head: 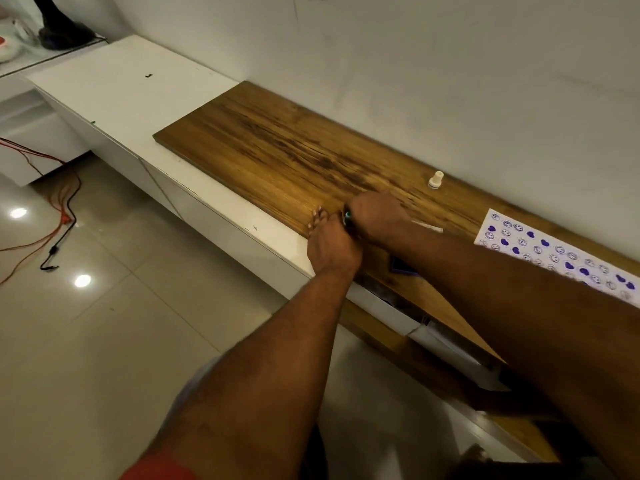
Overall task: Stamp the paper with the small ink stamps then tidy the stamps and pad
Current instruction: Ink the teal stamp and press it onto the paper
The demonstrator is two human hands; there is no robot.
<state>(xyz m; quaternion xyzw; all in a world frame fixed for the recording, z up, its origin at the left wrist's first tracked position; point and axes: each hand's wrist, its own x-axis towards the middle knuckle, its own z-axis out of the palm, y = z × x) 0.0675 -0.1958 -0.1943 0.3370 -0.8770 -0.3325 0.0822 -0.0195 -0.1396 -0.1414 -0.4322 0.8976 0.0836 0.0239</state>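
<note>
Both hands meeting at centre over wooden board (277, 140), left hand (332, 245) and right hand (375, 216) gripping a small dark object (347, 216) between them, white stamp (435, 180) at two o'clock, stamped paper (554, 251) at three o'clock

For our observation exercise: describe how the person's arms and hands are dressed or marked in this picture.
Both forearms are bare, with no watch or bracelet visible. A red sleeve edge shows near the left elbow. The left hand and right hand wear no gloves; rings cannot be made out.

— What are the hands doing?
— The left hand (330, 249) and right hand (375, 216) meet around a small dark object (347, 216).
— Anything nearby?
— A cream stamp (435, 180) stands beyond the grip; the stamped paper (554, 252) lies to its right.
</note>
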